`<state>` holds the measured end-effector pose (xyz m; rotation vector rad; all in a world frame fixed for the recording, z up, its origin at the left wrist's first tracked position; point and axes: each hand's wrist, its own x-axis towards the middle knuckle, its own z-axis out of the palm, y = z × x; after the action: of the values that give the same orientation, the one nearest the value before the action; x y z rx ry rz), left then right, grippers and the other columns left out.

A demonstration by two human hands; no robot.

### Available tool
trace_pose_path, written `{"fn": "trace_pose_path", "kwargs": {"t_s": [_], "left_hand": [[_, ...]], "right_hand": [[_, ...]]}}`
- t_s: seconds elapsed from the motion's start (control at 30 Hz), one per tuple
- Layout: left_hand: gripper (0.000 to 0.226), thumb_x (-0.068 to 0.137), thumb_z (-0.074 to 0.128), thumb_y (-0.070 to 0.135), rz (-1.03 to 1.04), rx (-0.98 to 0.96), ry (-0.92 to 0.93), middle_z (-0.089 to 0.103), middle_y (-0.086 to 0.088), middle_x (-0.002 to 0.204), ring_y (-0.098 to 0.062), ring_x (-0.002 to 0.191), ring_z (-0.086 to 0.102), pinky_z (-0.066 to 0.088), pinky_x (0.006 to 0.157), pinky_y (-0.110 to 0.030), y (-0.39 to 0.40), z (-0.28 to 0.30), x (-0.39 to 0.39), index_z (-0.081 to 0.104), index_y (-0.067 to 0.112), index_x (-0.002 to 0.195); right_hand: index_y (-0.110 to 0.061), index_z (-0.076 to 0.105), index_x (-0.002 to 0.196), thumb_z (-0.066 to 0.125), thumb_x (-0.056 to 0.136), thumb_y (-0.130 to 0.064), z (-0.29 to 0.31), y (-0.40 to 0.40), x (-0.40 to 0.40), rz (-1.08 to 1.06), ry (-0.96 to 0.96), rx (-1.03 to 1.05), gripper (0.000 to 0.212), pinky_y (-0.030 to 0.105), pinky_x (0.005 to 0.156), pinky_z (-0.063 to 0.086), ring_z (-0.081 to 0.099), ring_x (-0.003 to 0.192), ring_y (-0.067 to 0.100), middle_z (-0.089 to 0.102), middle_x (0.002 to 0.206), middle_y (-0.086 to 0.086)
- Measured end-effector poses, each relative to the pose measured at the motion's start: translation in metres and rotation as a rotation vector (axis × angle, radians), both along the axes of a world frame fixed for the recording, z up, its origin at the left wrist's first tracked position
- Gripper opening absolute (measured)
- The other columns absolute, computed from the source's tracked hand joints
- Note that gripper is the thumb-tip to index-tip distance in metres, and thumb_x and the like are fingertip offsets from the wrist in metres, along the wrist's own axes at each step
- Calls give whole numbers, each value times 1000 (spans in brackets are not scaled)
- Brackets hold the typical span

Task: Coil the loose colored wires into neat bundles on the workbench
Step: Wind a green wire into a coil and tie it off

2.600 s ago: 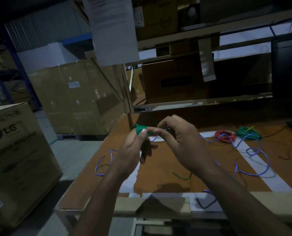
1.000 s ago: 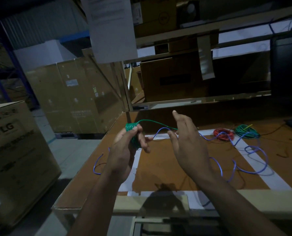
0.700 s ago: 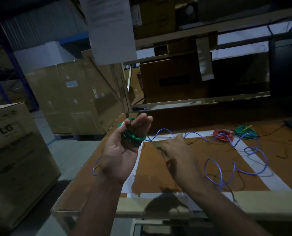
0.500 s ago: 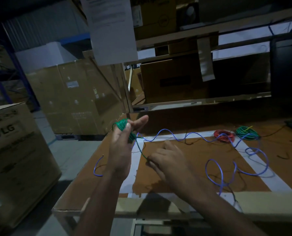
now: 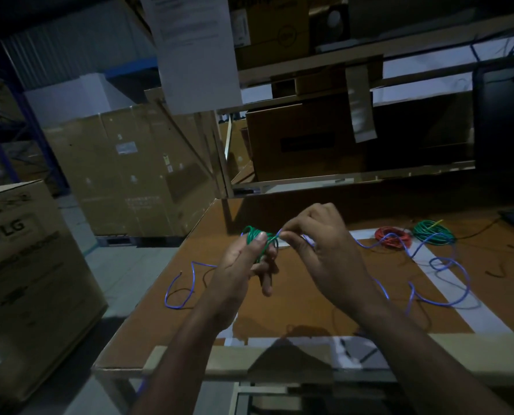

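Our left hand point(image 5: 237, 274) holds a small bundle of thin green wire point(image 5: 257, 238) up above the brown workbench point(image 5: 303, 304), fingers curled round it. Our right hand point(image 5: 324, 253) pinches the loose end of that wire just beside the bundle. A long blue wire point(image 5: 447, 265) lies loose on the bench. A red wire coil point(image 5: 392, 238) and a green wire coil point(image 5: 432, 232) sit side by side at the far right.

green wire coil point(image 5: 257, 238): held above workbench point(image 5: 190, 333) | blue wire point(image 5: 447, 271): loose, sprawled
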<state>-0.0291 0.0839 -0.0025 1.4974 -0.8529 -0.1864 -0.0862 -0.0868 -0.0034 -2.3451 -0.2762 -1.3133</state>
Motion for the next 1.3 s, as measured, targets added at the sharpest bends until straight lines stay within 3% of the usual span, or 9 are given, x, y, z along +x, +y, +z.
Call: {"fn": "trace_pose_path", "kwargs": {"t_s": [0.17, 0.3, 0.47, 0.6, 0.7, 0.9, 1.03, 1.17, 1.3], "left_hand": [[28, 104, 42, 29, -249, -109, 115, 33, 4, 54, -11, 40, 41, 52, 71, -29, -4, 8, -12, 46, 16, 80], [33, 108, 38, 28, -266, -150, 193, 32, 8, 52, -10, 39, 40, 51, 70, -28, -9, 9, -14, 46, 19, 78], [33, 110, 35, 29, -232, -154, 193, 32, 3, 58, -15, 48, 46, 47, 73, -33, -14, 9, -18, 46, 15, 83], [35, 109, 33, 36, -104, -56, 30, 41, 7, 62, -13, 60, 51, 52, 70, -24, -18, 9, -19, 46, 12, 87], [38, 104, 33, 43, 29, 3, -95, 49, 14, 63, 1, 63, 50, 48, 70, -12, -21, 9, -17, 48, 14, 86], [36, 106, 34, 47, 179, 31, -232, 55, 8, 77, -3, 72, 53, 49, 69, -21, -29, 1, -5, 59, 21, 104], [37, 102, 34, 49, 279, 141, -494, 56, 8, 84, -1, 73, 57, 46, 61, -17, -39, -2, 6, 54, 19, 109], [46, 104, 36, 55, 410, 255, -769, 57, 10, 93, 0, 73, 58, 44, 59, -11, -44, -9, 31, 53, 15, 121], [38, 106, 38, 50, 425, 183, -839, 65, 2, 96, -1, 74, 60, 45, 59, -10, -50, -16, 52, 51, 19, 123]], "right_hand": [[-18, 54, 103, 38, 107, -41, 1, 3, -4, 360, 268, 327, 28, 25, 91, 51, 56, 118, -4, 63, 115, -18], [-19, 49, 98, 34, 104, -44, 2, 7, -8, 390, 295, 425, 29, 27, 63, 48, 54, 74, 0, 55, 84, -14], [-17, 46, 101, 34, 104, -45, -1, 13, -6, 355, 243, 515, 30, 30, 58, 47, 51, 69, 8, 52, 85, 3], [-26, 44, 103, 35, 106, -46, -5, 16, -3, 381, 202, 606, 23, 37, 54, 51, 59, 66, 15, 55, 87, 3], [-22, 44, 102, 34, 106, -41, -4, 16, -1, 322, 139, 544, 21, 27, 59, 48, 55, 73, 12, 53, 87, 1], [-20, 45, 110, 31, 108, -44, -9, 22, 8, 201, 50, 521, 27, 34, 61, 53, 59, 79, 13, 56, 90, -3], [-20, 43, 111, 28, 106, -46, -10, 23, 13, 182, -8, 593, 31, 20, 57, 46, 57, 74, 5, 54, 88, -9], [-15, 45, 110, 31, 108, -34, -6, 18, 20, 257, 35, 720, 23, 19, 65, 50, 56, 78, -3, 53, 91, -7], [-11, 47, 111, 34, 110, -28, 1, 7, 22, 343, 194, 801, 22, 22, 75, 56, 60, 88, 2, 56, 100, 0]]}}
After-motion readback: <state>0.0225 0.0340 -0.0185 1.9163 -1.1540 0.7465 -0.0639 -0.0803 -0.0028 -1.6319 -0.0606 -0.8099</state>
